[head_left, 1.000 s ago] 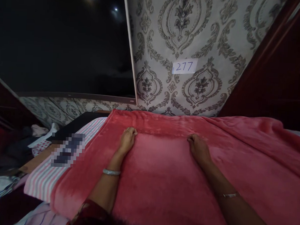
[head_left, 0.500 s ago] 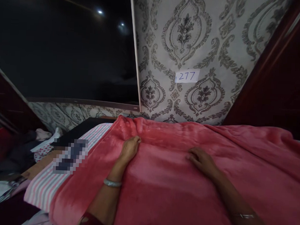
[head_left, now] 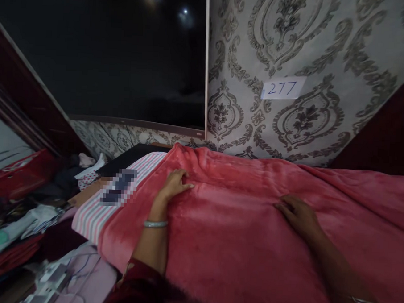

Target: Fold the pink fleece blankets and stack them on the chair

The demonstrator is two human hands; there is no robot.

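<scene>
Patterned wall [head_left: 257,116] at one o'clock; red blanket [head_left: 234,246] spread at six.
The left hand [head_left: 174,184] at seven and right hand [head_left: 299,213] at four sit well apart on it, a spacing that seems to share their pressure; the left's grip is loosely parted, thumb off fingers, holding nothing visible, while the right is half curled, palm down, and whether it pinches fabric I cannot tell.
</scene>
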